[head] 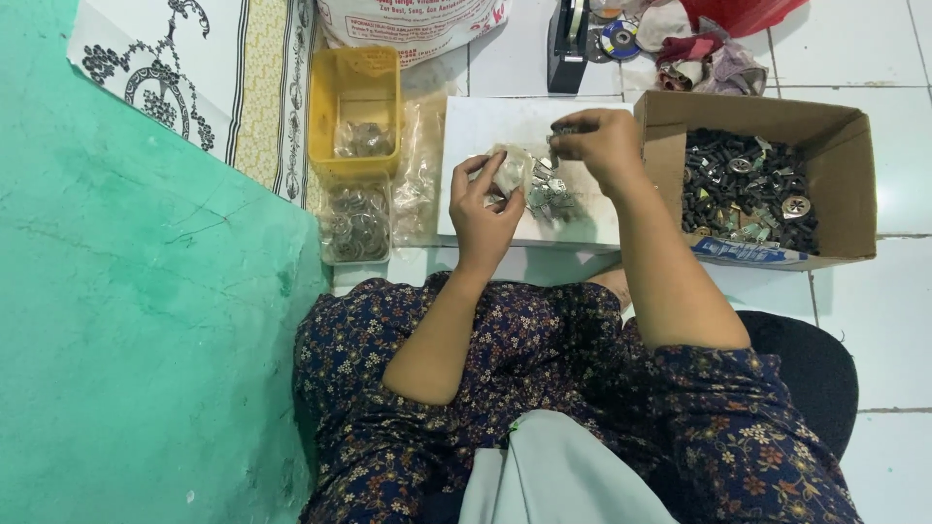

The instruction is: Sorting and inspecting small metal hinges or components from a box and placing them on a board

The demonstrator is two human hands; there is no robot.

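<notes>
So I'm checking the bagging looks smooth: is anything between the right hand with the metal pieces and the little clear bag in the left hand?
Nothing visible does. The right hand pinches small metal pieces just above the clear bag in the left hand, over the white board.

You sit on a white tiled floor point(874, 311); on it, mid-frame, lie a flat white board point(485, 126), a yellow plastic tub point(354, 82) and, right, an open brown cardboard box point(854, 184).

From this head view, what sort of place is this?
Likely a home workspace for sorting and packing small hardware, set on a tiled floor: a cardboard box of dark parts, a yellow tub of bagged pieces, metal bits on a white board.
</notes>
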